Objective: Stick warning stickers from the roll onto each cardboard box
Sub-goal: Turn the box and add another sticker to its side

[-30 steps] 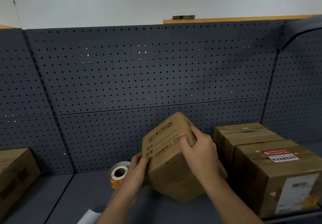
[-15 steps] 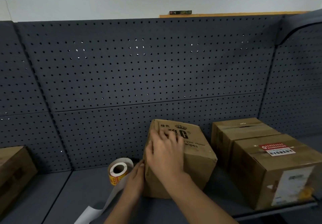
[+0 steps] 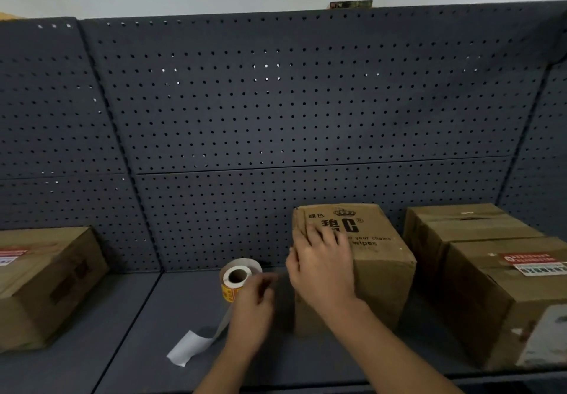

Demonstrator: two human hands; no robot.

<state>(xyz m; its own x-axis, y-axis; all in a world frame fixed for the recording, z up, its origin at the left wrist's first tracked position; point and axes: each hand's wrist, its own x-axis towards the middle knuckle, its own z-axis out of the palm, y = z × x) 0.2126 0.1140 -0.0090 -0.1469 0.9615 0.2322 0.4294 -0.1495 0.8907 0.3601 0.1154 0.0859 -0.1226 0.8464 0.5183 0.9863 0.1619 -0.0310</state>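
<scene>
1. nearest the person, a loose tail of white backing paper (image 3: pixel 196 344) trails from the sticker roll (image 3: pixel 238 280) across the grey shelf (image 3: pixel 138 332).
2. the left hand (image 3: pixel 253 304) is just in front of the sticker roll, which stands on edge on the shelf, just left of the middle box (image 3: pixel 374 264). the hand is blurred, so one cannot tell whether its fingers pinch a sticker or only touch the roll.
3. the right hand (image 3: pixel 322 266) lies flat with fingers spread over the top left edge of the middle box, apparently steadying it.
4. the middle box shows printing but no warning sticker on the faces in view, so it is probably the box being worked on.
5. done, as far as shown: the front right box (image 3: pixel 497 307) has a red warning sticker (image 3: pixel 532 260) on top, and the left box (image 3: pixel 52 283) has one (image 3: pixel 12 255) too.
6. left to do: the middle box, and probably the rear right box (image 3: pixel 460 225), whose visible top is bare.
7. count: four cardboard boxes, one roll, two stickers applied, two hands.
8. farthest back, a dark pegboard (image 3: pixel 276 117) closes off the shelf.
</scene>
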